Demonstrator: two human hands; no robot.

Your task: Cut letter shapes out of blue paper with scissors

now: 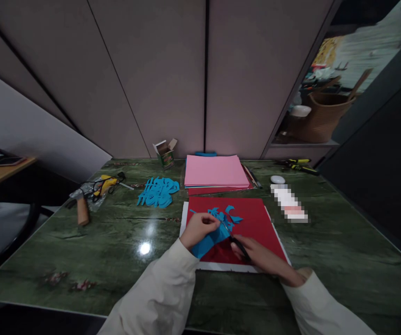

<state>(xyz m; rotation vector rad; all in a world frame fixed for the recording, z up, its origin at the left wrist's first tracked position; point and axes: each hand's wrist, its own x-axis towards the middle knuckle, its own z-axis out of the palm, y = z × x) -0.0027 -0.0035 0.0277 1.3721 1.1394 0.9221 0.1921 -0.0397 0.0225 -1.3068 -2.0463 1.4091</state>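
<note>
My left hand (202, 229) pinches a sheet of blue paper (209, 242) by its upper part, thumb and fingertips together. In my right hand (256, 252) is a pair of scissors (240, 247) with dark handles, its blades pointing up and left at the edge of the blue paper. Both hands are over a red sheet (259, 223), which lies on a larger white sheet (228, 267). Small blue paper scraps (233, 215) are scattered on the red sheet just beyond my fingers. How far apart the blades are is too small to tell.
Cut blue paper letters (158, 191) lie to the left on the green table (116, 246). Behind the red sheet is a stack of pink paper (216, 171). A small open box (165, 156), a yellow glue gun (105, 184) and yellow-black pliers (301, 166) sit farther out.
</note>
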